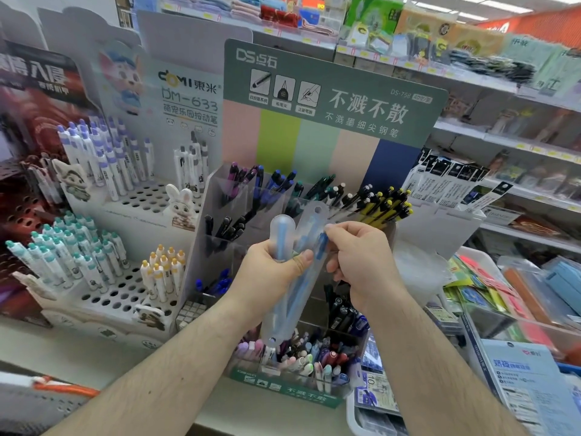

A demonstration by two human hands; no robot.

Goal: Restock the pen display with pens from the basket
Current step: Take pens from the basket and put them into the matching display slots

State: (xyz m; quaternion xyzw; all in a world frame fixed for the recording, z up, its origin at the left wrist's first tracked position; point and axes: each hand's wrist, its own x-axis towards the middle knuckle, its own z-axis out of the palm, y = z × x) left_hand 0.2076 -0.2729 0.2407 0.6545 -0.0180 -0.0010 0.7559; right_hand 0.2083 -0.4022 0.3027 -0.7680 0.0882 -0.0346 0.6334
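The left hand [273, 268] grips two clear pen packs [294, 265], each with a blue pen inside. The right hand [361, 262] pinches the top edge of one pack with thumb and fingers. The packs are held up in front of the pen display [333, 127]. Its clear cups hold purple, blue, black and yellow pens [385, 204].
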